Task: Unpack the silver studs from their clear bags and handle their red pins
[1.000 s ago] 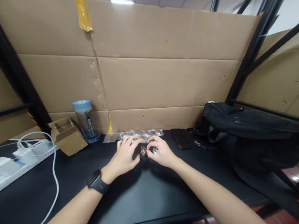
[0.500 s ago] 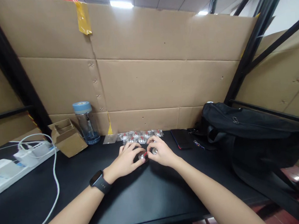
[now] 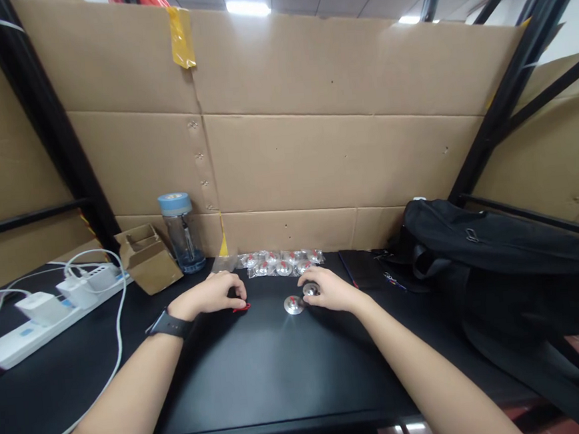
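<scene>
Left hand (image 3: 215, 295), grip half-open, is touching a small red loop (image 3: 242, 307); right hand (image 3: 331, 292), grip closed, is pinching a round silver metal disc (image 3: 310, 289) beside a second silver disc (image 3: 293, 304).

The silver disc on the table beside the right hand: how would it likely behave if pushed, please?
The disc looks like polished metal, so probably stiff and slippery on the smooth black table. It lies flat, so it would likely slide rather than roll.

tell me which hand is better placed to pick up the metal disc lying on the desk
Right, probably: the right hand rests just beside the metal disc, while the left hand sits farther off, fingertips by a small red loop.
</scene>
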Action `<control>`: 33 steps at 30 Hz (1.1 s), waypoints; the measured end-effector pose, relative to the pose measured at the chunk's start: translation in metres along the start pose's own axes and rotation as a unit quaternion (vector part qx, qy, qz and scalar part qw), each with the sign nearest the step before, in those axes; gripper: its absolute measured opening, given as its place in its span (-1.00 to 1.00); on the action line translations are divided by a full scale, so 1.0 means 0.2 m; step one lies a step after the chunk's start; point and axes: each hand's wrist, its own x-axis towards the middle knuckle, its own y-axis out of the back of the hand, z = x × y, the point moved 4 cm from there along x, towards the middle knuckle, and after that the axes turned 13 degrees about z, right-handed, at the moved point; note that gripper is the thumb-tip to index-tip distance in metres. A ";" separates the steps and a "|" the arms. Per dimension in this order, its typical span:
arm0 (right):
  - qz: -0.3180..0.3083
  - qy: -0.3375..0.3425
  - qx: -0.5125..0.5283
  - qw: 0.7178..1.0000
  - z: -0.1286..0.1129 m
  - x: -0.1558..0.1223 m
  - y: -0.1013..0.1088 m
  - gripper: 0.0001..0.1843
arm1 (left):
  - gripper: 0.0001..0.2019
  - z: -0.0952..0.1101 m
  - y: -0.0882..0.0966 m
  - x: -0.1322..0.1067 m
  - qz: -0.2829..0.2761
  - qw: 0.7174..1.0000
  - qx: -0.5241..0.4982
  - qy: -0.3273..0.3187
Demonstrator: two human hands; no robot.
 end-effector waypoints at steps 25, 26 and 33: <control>-0.037 -0.045 -0.056 0.997 0.06 0.00 0.02 -0.68 | -0.93 0.05 -0.04 0.02 -0.007 1.000 -0.001 -0.008; -0.028 -0.043 -0.071 0.996 0.06 0.00 0.03 -0.65 | -0.93 0.06 -0.05 0.02 -0.004 1.000 0.000 -0.012; 0.021 -0.035 -0.046 0.998 0.02 0.01 0.06 -0.64 | -0.85 0.08 -0.03 0.01 0.021 0.999 0.004 -0.027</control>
